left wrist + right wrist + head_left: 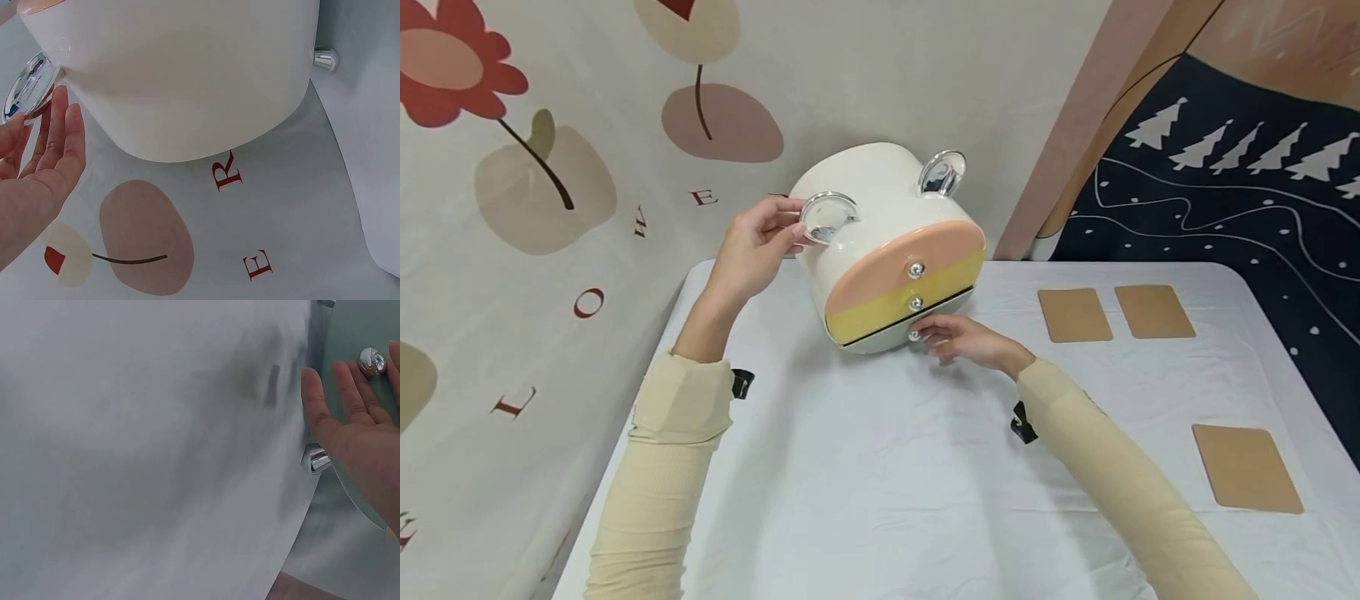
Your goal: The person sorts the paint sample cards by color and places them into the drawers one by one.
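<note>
Head view: drawer cabinet (887, 242) tilted, drawer fronts facing the person; left hand (752, 250) pinches its clear handle (827, 217), right hand (966, 340) fingers the lowest knob (914, 335).

- Both arms wear long, ribbed cream sleeves (662, 467) that end at the wrists.
- A small black clip or strap (741, 382) shows at each cuff.
- Left hand (752, 250) and right hand (966, 342) are bare.
</note>
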Demonstrator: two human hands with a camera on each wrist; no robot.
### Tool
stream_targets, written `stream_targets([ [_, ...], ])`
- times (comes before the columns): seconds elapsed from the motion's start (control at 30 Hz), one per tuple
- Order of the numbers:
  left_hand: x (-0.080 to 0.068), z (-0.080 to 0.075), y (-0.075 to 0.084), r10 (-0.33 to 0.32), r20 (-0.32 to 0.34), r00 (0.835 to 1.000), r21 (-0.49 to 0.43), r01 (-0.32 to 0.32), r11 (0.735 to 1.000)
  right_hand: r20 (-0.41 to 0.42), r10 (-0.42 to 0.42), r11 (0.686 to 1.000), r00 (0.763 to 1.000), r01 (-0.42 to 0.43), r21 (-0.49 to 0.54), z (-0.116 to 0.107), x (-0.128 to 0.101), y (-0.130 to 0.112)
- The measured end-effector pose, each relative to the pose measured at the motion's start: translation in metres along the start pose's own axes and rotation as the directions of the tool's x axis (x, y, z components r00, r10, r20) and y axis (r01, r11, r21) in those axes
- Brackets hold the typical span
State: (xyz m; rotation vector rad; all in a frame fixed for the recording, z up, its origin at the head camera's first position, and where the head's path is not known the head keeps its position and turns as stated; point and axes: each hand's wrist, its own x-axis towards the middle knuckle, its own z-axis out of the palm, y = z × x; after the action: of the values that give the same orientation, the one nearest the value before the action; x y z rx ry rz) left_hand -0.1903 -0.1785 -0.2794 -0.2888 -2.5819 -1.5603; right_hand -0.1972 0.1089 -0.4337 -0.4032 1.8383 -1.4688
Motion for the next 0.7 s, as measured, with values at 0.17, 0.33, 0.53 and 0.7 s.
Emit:
stream_targets([
  [0.17, 0.0, 0.0, 0.0, -0.01, 0.003, 1.0, -0.01, 0.01, 1.0, 0.045, -0.015, 0.999, 0.999, 0.016, -0.03, 0.0, -0.015, 0.006],
  [0.33, 0.0, -0.001, 0.0, -0.011, 0.002, 1.0, -0.022, 0.011, 1.0, 0.084, -0.016, 0.998, 0.996, 0.021, -0.054, 0.003, -0.036, 0.014],
  [0.53, -0.001, -0.001, 0.001, -0.015, 0.002, 1.0, -0.036, 0.015, 0.999, 0.133, -0.043, 0.994, 0.99, 0.056, -0.092, 0.007, -0.06, 0.024],
  [0.7, -0.001, -0.001, 0.001, -0.018, 0.004, 1.0, -0.036, 0.019, 0.999, 0.167, -0.062, 0.993, 0.984, 0.078, -0.091, 0.009, -0.077, 0.031],
])
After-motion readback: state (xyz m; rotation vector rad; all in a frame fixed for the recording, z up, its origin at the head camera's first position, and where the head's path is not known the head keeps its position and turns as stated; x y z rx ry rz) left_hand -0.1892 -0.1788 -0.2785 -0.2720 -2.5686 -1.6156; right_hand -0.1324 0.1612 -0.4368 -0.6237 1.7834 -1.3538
